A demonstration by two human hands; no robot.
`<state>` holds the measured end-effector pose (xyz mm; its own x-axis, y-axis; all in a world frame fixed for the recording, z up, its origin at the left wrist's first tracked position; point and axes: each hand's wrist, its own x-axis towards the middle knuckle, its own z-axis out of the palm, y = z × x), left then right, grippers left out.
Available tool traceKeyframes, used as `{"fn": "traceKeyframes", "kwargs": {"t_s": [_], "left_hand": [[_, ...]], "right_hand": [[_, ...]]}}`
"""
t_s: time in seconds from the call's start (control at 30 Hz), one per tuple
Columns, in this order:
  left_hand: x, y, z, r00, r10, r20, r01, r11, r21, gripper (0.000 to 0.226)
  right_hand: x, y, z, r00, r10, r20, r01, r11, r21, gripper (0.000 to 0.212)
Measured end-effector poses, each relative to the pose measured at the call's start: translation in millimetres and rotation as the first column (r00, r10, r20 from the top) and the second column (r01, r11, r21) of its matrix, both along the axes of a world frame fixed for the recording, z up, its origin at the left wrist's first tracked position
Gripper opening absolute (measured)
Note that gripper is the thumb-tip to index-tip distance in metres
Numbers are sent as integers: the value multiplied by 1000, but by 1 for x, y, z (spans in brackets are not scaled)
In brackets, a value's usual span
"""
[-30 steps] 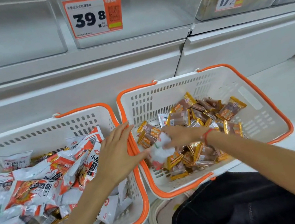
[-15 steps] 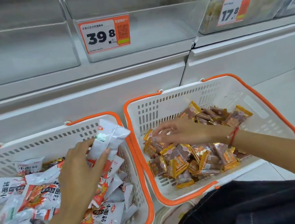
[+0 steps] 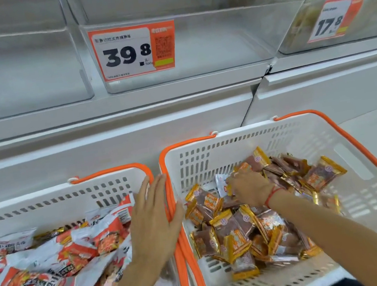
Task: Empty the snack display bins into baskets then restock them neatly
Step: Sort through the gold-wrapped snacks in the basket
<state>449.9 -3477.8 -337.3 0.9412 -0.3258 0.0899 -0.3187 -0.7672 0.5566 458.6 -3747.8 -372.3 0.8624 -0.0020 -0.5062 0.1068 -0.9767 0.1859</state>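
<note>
Two white baskets with orange handles stand side by side below the shelf. The left basket (image 3: 43, 207) holds many white-and-orange snack packets (image 3: 54, 272). The right basket (image 3: 210, 161) holds several gold-and-brown packets (image 3: 234, 230) and one white packet (image 3: 220, 183) near its back wall. My left hand (image 3: 153, 221) is flat with straight fingers, lying over the adjoining rims of the two baskets and holding nothing. My right hand (image 3: 249, 187) reaches into the right basket, its curled fingertips pinching the white packet.
Above are clear display bins: an unfilled one with a 39.8 price tag (image 3: 134, 50), another unfilled one to its left (image 3: 13, 72), and a filled one tagged 17.8 (image 3: 333, 18) at the right. A white shelf ledge runs behind the baskets.
My left hand let go of a white packet into the left basket and moved right onto the rims. My right hand shifted toward the back of the right basket onto another white packet.
</note>
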Motion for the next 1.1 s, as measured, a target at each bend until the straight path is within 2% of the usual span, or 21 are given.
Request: {"fn": "traceKeyframes", "kwargs": {"t_s": [0.07,0.2,0.3,0.4,0.47,0.53,0.6,0.63,0.73,0.77,0.83,0.9,0.93,1.0,1.07,1.1], "left_hand": [[-1,0,-6,999,17,-30,-17,1000,-20,77],[1,-1,-8,997,53,-49,-54,998,-25,71],[1,-1,-7,998,49,-48,-49,999,-14,67],[2,-1,-6,998,50,-32,-51,998,-35,64],[2,-1,-4,999,50,-19,-51,998,-38,64],[2,0,-2,999,45,-18,-45,999,-14,66],[1,-1,2,999,45,-27,-45,999,15,67],[0,-1,5,998,45,-33,-44,998,38,69],[-3,-2,17,998,-33,-45,38,993,109,87],[-7,-4,24,994,-94,-62,98,993,62,97],[-21,-7,43,971,-220,-90,204,966,-157,105],[-35,-2,63,979,-200,-29,176,916,-360,84],[-41,4,70,990,-141,11,133,905,-403,71],[-47,23,78,995,-4,103,44,920,-390,59],[-47,49,76,981,117,154,-63,945,-320,57],[-44,63,71,977,172,124,-134,954,-269,59]], "right_hand": [[12,4,-23,997,-5,75,7,1000,-27,43],[29,14,-64,972,-176,153,191,978,-86,50],[33,18,-77,965,-179,190,214,959,-184,36],[33,14,-68,973,-135,185,167,971,-171,25],[30,4,-48,976,-128,176,144,986,-79,16],[25,-6,-16,985,-141,104,123,979,161,11],[11,-4,29,986,-168,-6,154,887,435,25],[1,2,50,982,-186,-14,165,828,536,31],[-32,30,110,950,-312,19,184,608,772,18],[-41,41,127,935,-353,13,183,515,837,14],[-56,64,154,921,-390,7,142,354,924,5],[-64,87,172,917,-398,38,83,283,955,7],[-65,95,175,915,-402,34,77,257,963,13],[-64,105,176,921,-388,2,99,240,966,23],[-60,104,170,938,-346,2,116,319,941,29],[-58,100,165,950,-312,22,108,393,913,29]]}}
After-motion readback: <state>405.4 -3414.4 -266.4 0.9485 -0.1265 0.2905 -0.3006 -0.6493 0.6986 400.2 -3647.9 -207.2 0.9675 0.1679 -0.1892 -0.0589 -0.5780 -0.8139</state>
